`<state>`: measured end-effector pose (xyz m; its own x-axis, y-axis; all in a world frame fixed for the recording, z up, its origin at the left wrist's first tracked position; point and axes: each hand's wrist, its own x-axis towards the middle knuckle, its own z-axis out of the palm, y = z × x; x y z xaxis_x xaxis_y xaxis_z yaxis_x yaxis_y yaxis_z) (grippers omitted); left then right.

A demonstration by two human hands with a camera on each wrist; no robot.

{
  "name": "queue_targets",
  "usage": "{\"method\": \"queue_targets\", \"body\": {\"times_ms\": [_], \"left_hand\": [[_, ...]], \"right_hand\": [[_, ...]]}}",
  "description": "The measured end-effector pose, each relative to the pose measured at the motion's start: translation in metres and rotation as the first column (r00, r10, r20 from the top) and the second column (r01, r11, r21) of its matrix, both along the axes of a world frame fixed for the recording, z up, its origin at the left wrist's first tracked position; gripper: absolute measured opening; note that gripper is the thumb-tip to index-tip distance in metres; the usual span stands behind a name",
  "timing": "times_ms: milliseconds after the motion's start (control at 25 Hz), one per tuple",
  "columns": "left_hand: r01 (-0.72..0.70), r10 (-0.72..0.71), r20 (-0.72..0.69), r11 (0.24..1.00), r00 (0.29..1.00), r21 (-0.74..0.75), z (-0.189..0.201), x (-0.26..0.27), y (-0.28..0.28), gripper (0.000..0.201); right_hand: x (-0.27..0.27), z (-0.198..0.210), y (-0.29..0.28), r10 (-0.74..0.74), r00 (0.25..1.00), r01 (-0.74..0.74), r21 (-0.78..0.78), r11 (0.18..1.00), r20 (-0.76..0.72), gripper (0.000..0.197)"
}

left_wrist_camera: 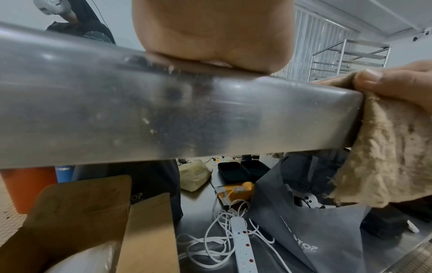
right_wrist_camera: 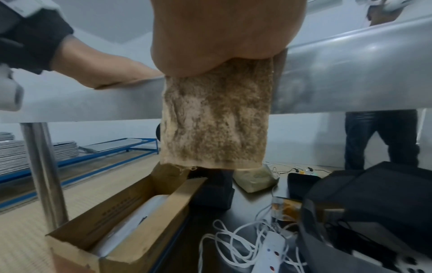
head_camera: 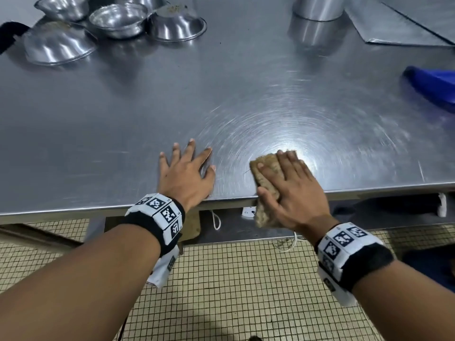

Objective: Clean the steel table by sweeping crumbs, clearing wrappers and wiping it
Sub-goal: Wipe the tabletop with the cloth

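Observation:
The steel table (head_camera: 221, 94) fills the head view, with swirled wipe marks near its front edge. My left hand (head_camera: 187, 173) lies flat on it, fingers spread and straight, holding nothing; the left wrist view shows its palm heel (left_wrist_camera: 210, 37) on the table's edge (left_wrist_camera: 163, 114). My right hand (head_camera: 290, 183) presses a brown, dirty cloth (head_camera: 266, 168) flat on the top at the front edge. Part of the cloth (right_wrist_camera: 215, 120) hangs over the edge (right_wrist_camera: 350, 83) below my palm (right_wrist_camera: 222, 37). My thumb (left_wrist_camera: 397, 83) rests on the cloth (left_wrist_camera: 385, 157) at the rim.
Several steel bowls (head_camera: 118, 20), some upside down (head_camera: 59, 43), stand far left. A steel canister (head_camera: 317, 8) and a flat tray (head_camera: 398, 23) sit far right, a blue object (head_camera: 433, 87) at the right edge. Below: cardboard box (right_wrist_camera: 117, 221), power strip (left_wrist_camera: 243, 240), dark bags (left_wrist_camera: 315, 230).

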<state>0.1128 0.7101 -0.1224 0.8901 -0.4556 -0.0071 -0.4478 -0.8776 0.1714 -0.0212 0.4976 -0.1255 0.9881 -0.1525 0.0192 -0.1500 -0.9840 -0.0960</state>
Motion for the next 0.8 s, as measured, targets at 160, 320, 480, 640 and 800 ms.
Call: {"method": "queue_targets", "body": {"times_ms": [160, 320, 480, 640, 800], "left_hand": [[-0.009, 0.009, -0.005, 1.0, 1.0, 0.02, -0.001, 0.002, -0.002, 0.058], [-0.019, 0.019, -0.014, 0.999, 1.0, 0.044, 0.001, 0.004, -0.007, 0.059], [-0.031, 0.031, -0.002, 0.998, 1.0, 0.056, 0.001, 0.006, -0.011, 0.059], [-0.035, 0.035, 0.009, 0.997, 0.999, 0.075, -0.001, 0.009, -0.012, 0.058], [-0.042, 0.041, 0.013, 0.997, 0.999, 0.071, -0.001, 0.01, -0.014, 0.056]], "right_hand": [[0.009, 0.005, -0.022, -0.066, 0.997, 0.068, 0.051, 0.996, -0.038, 0.064], [0.039, 0.014, -0.032, -0.111, 0.991, 0.122, 0.15, 0.981, -0.078, 0.063], [0.072, 0.016, -0.02, -0.102, 0.99, 0.116, 0.155, 0.981, -0.096, 0.066], [0.079, 0.017, 0.014, -0.016, 0.994, 0.028, 0.117, 0.993, -0.108, 0.068], [0.043, 0.013, 0.037, 0.093, 0.992, -0.085, 0.099, 0.991, -0.08, 0.069]]}}
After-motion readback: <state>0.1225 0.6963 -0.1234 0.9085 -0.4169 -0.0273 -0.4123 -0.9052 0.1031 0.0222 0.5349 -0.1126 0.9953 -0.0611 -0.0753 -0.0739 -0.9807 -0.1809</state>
